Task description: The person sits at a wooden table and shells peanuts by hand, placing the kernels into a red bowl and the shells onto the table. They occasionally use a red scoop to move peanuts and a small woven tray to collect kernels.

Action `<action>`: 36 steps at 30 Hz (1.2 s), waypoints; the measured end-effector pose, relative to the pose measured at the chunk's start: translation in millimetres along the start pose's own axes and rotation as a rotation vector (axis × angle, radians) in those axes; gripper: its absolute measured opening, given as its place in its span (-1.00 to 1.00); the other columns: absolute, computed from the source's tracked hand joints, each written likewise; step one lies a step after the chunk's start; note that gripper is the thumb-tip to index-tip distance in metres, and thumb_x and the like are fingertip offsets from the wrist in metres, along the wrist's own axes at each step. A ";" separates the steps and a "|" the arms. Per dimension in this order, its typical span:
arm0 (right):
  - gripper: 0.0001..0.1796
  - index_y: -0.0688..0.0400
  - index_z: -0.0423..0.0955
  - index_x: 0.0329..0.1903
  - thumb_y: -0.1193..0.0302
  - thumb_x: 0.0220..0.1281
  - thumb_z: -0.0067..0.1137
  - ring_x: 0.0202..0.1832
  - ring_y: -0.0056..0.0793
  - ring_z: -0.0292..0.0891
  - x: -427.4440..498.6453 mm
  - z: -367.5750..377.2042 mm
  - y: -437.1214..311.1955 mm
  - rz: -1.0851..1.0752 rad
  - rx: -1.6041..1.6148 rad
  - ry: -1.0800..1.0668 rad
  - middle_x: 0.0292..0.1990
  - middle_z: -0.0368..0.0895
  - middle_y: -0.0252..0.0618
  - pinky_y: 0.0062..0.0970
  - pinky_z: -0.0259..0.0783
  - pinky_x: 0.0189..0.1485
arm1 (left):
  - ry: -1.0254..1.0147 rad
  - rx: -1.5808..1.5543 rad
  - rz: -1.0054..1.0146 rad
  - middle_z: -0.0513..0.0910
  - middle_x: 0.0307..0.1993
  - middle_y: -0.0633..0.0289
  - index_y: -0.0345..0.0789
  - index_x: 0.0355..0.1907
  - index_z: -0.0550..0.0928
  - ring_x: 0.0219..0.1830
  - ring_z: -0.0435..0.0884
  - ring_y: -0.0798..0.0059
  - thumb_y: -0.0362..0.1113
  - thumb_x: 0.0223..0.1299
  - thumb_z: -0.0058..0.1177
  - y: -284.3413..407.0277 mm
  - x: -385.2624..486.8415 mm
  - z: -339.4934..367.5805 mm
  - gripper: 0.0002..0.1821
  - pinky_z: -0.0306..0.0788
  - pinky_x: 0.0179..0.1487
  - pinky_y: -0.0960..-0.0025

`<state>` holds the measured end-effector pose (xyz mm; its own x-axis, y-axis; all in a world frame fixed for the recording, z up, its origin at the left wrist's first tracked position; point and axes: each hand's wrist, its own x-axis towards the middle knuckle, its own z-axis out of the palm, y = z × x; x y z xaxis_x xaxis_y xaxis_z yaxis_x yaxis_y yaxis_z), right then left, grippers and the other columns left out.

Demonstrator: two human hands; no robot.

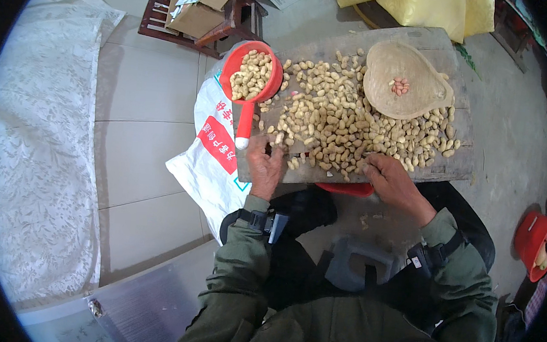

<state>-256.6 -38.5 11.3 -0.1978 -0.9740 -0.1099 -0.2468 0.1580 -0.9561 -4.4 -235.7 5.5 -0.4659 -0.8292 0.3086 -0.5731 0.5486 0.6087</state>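
Unshelled peanuts [337, 123] lie heaped across a wooden board [331, 48]. At the board's near left, my left hand [265, 163] has its fingertips at a few peanuts, just below the handle of a red plastic ladle [278, 75] filled with peanuts. My right hand [388, 180] is at the near edge of the heap, thumb and index finger close together; whether something small is between them cannot be told. A dried gourd scoop [392, 67] on the far right of the board holds several reddish shelled kernels [399, 86].
A white printed sack [182, 164] hangs by the board's left side. Beyond it stand a wooden stool [242, 16] and a cardboard box [196, 20]. Yellow bags [421, 9] are behind the board. A red container [532, 244] sits far right; another red object [347, 189] shows under the near edge.
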 end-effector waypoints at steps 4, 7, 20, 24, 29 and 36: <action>-0.73 0.37 0.43 -0.29 0.37 0.44 0.04 -0.30 0.10 0.50 -1.8 0.0 1.4 0.010 0.022 -0.012 -0.41 0.52 0.15 -0.02 0.37 -0.17 | 0.101 0.051 0.014 0.57 -0.30 -0.01 -0.47 -0.20 0.63 -0.27 0.60 0.11 -0.39 0.28 0.26 -1.2 54.7 -17.7 -0.82 0.46 -0.16 0.17; -0.75 0.37 0.45 -0.26 0.39 0.43 0.05 -0.27 0.12 0.52 -1.4 -0.3 2.0 0.032 0.029 -0.041 -0.37 0.55 0.15 -0.03 0.39 -0.14 | 0.154 0.003 -0.060 0.60 -0.21 -0.07 -0.52 -0.15 0.62 -0.23 0.63 0.13 -0.42 0.25 0.22 -18.2 108.8 -25.8 -0.80 0.52 -0.10 0.19; -0.74 0.39 0.52 -0.14 0.38 0.43 0.06 -0.20 0.14 0.58 -5.2 -1.2 -2.0 -0.009 0.068 -0.003 -0.29 0.62 0.19 -0.03 0.44 -0.09 | -0.199 -0.016 0.184 0.65 -0.17 -0.05 -0.42 -0.08 0.64 -0.06 0.64 -0.01 -0.52 0.16 0.15 11.5 59.7 36.9 -0.75 0.50 0.07 0.12; -0.75 0.38 0.51 -0.19 0.39 0.42 0.05 -0.24 0.12 0.57 -4.7 0.0 -0.5 0.018 0.023 -0.016 -0.37 0.58 0.18 -0.01 0.41 -0.13 | -0.311 0.031 0.392 0.60 0.01 -0.01 -0.37 -0.03 0.66 0.10 0.56 -0.04 -0.52 0.10 0.19 40.4 63.9 68.4 -0.68 0.44 0.21 0.10; -0.75 0.38 0.47 -0.25 0.40 0.43 0.02 -0.30 0.10 0.55 -1.1 0.1 1.7 0.029 0.055 -0.023 -0.42 0.53 0.17 0.00 0.39 -0.17 | -0.402 0.174 0.600 0.55 0.17 0.02 -0.33 0.00 0.67 0.25 0.48 -0.02 -0.47 0.10 0.21 56.2 65.2 96.5 -0.65 0.39 0.31 0.02; -0.75 0.36 0.45 -0.28 0.39 0.45 0.01 -0.39 0.01 0.49 -6.0 -4.5 2.4 0.044 0.059 -0.060 -0.48 0.48 0.08 -0.04 0.37 -0.23 | -0.321 0.275 0.467 0.56 0.18 -0.05 -0.38 -0.03 0.65 0.26 0.50 -0.10 -0.49 0.14 0.19 9.2 61.8 73.6 -0.70 0.40 0.31 0.02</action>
<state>-260.4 -31.6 11.0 -0.1496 -0.9746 -0.1667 -0.1822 0.1929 -0.9642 -88.0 -274.1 -23.6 -0.8638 -0.4454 0.2357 -0.3926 0.8880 0.2394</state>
